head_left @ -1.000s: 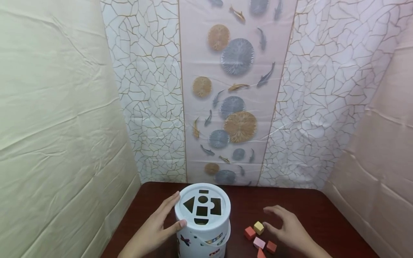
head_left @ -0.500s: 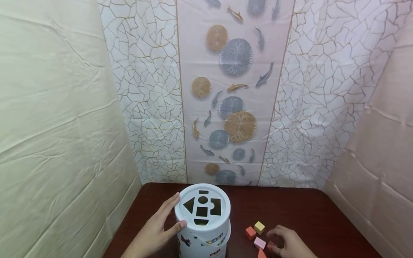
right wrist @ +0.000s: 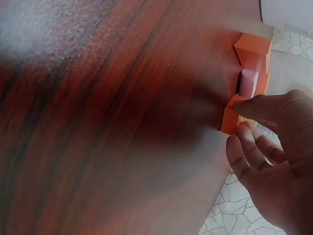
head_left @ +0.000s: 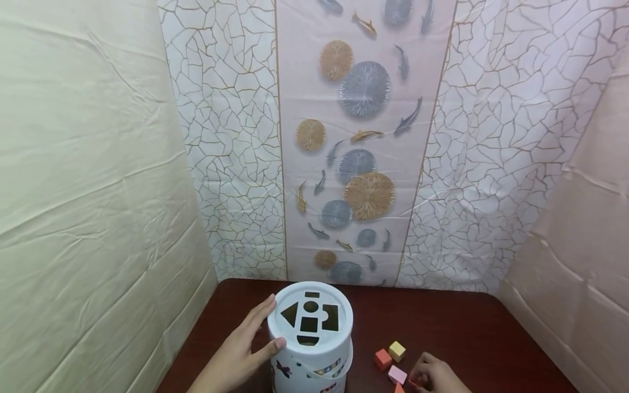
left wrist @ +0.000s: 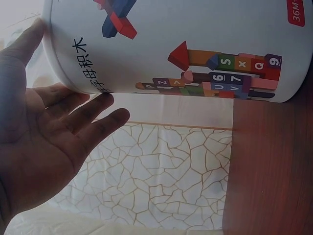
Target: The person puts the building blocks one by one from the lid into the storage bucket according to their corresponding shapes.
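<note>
A white cylindrical bucket (head_left: 304,374) with printed toy-block pictures stands upright, its lid (head_left: 341,311) cut with shaped holes. My left hand (head_left: 235,349) rests against the lid's left side, thumb in front and fingers spread behind; the left wrist view shows its fingers nearly straight along the bucket wall. To the right, my right hand (head_left: 437,376) pinches a small red block (right wrist: 229,117) low at the table, thumb on its near face. Beside it lie a pink block (head_left: 397,374), a yellow cube (head_left: 397,350), a red cube (head_left: 383,359) and a red triangular block (head_left: 399,388).
The dark reddish table (head_left: 457,322) ends at a patterned cloth backdrop (head_left: 354,164). Pale cloth walls (head_left: 98,218) rise on both sides. A white handle (head_left: 350,357) hangs at the bucket's right side.
My right hand has moved down from beside the yellow cube to the rightmost red block, and its fingers have closed on it. My left hand has stayed on the bucket.
</note>
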`<state>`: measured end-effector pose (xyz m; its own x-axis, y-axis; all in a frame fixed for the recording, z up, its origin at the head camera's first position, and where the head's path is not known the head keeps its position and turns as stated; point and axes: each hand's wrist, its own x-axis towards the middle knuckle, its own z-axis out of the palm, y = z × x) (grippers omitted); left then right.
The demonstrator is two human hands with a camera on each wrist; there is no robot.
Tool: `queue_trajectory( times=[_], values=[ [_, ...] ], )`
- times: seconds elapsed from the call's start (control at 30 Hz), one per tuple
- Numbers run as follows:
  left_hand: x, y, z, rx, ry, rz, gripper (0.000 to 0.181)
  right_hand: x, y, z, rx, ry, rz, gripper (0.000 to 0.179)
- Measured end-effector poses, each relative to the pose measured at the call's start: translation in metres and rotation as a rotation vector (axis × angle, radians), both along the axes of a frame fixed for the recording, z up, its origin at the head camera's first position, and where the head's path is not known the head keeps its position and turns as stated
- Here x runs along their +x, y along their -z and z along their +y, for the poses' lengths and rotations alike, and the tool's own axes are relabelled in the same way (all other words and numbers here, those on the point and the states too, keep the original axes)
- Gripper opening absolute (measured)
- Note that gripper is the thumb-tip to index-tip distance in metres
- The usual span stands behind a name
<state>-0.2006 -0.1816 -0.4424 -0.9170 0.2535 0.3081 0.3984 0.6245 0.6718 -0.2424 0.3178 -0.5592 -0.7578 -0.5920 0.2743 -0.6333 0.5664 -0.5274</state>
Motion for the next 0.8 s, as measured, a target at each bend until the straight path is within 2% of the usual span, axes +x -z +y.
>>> queue_trajectory(
  times=[0.03,0.13,0.3,0.5,0.6,0.7,0.8],
  values=[
    [0.000,0.000,0.000,0.002,0.000,0.002,0.081,-0.002,0.003,0.002,0.013,-0.008,0.037,0.006],
    [-0.001,0.000,0.000,0.010,0.000,0.013,0.082,-0.003,0.000,0.000,0.058,0.051,0.064,0.013],
    [-0.002,-0.001,0.000,0.022,-0.004,0.011,0.083,0.004,-0.014,-0.008,0.104,0.167,-0.016,0.015],
    [-0.003,-0.002,0.001,0.012,0.005,0.021,0.085,0.012,-0.023,-0.011,0.104,0.227,-0.027,0.019],
    [-0.002,-0.002,0.000,0.013,0.012,0.017,0.085,0.017,-0.032,-0.015,0.063,0.271,0.056,0.025],
    [-0.001,-0.001,0.000,0.026,0.014,0.010,0.085,0.020,-0.051,-0.025,0.005,0.325,0.160,0.033],
    [-0.002,0.001,-0.001,0.038,0.014,0.010,0.085,0.021,-0.073,-0.039,-0.062,0.327,0.278,0.042]
  ],
)
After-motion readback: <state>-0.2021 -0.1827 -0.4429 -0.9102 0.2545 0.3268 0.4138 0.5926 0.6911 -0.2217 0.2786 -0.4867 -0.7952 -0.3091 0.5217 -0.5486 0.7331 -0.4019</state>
